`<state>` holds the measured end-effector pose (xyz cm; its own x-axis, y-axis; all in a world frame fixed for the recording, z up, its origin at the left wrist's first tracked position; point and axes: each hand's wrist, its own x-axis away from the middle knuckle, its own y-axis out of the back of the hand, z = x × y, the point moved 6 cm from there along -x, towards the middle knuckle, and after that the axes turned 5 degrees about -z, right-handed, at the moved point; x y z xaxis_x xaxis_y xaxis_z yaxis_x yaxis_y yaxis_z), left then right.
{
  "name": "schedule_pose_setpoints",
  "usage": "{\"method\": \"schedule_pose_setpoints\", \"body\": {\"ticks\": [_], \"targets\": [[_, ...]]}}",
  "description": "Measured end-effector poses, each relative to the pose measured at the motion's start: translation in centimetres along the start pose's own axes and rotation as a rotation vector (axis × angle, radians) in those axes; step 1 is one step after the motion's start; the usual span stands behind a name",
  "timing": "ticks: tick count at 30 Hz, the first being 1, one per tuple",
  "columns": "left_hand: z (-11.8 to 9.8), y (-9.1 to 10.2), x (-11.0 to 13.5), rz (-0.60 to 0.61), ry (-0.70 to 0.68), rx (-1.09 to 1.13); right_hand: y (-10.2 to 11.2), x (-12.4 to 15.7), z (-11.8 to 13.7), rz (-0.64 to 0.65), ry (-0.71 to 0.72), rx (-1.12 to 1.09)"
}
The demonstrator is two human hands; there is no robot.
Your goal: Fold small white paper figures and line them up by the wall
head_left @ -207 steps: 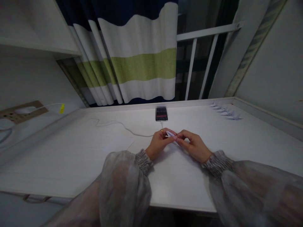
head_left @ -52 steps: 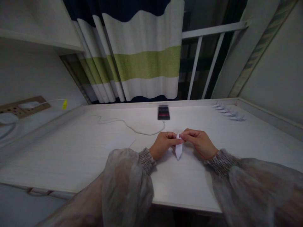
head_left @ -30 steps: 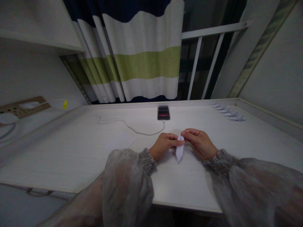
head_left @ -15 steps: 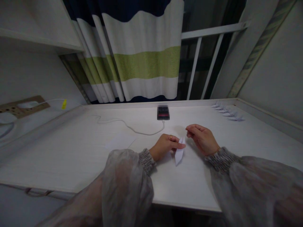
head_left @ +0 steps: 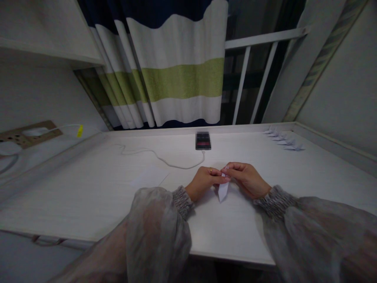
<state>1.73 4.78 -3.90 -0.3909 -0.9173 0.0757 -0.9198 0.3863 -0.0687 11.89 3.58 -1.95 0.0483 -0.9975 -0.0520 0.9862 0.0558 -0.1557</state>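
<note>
A narrow folded white paper (head_left: 223,192) with a pointed lower end is held above the table, its upper part partly covered by fingers. My left hand (head_left: 206,181) pinches it from the left between thumb and fingers; a ring shows on one finger. From the right, my right hand (head_left: 246,177) grips the paper's top end with closed fingertips. The fingertips of both hands are close together at the top. Several folded white paper pieces (head_left: 284,139) with pointed tips stand in a row at the table's far right corner.
On the white table (head_left: 88,196) lie flat white paper sheets (head_left: 150,175) left of my hands. A phone-like dark device (head_left: 203,140), blurred, sits at the back with a white cable (head_left: 167,162) running left. A power strip (head_left: 29,135) is on the left wall; a curtain (head_left: 182,78) hangs behind.
My right hand has moved left and slightly down, from apart to touching, and has taken hold of the folded paper's top end. My left hand has stayed almost still.
</note>
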Motion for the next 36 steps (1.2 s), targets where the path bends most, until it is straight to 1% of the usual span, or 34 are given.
{"method": "schedule_pose_setpoints", "body": {"ticks": [6,10,16,22,24,26,29,31,33,36], "targets": [[0.2,-0.1,0.0,0.022,-0.021,-0.026,0.0,0.1,0.1,-0.026,-0.019,0.0],[-0.1,-0.2,0.1,0.017,-0.039,-0.047,0.0,0.0,0.1,-0.014,-0.016,0.011],[-0.3,-0.4,0.2,0.054,-0.05,-0.051,-0.1,0.0,-0.1,0.014,-0.019,0.001],[-0.3,-0.5,0.3,0.064,-0.025,-0.053,0.1,0.1,0.0,-0.025,0.004,0.025],[-0.2,-0.5,0.3,0.071,-0.018,-0.064,0.4,0.0,0.0,-0.052,0.008,0.05],[-0.2,-0.6,0.4,0.09,-0.018,-0.081,1.0,-0.3,0.0,-0.119,0.018,0.067],[-0.1,-0.7,0.5,0.094,-0.006,-0.082,1.9,-0.6,0.0,-0.204,0.013,0.022],[-0.2,-0.5,0.5,0.065,0.009,-0.058,1.9,-0.7,-0.1,-0.19,-0.011,-0.026],[-0.3,-0.3,0.5,0.03,0.005,-0.03,1.5,-0.7,-0.1,-0.133,-0.016,-0.039],[-0.6,-0.1,0.3,-0.003,-0.032,0.004,0.9,-0.5,-0.1,-0.053,-0.006,0.028]]}}
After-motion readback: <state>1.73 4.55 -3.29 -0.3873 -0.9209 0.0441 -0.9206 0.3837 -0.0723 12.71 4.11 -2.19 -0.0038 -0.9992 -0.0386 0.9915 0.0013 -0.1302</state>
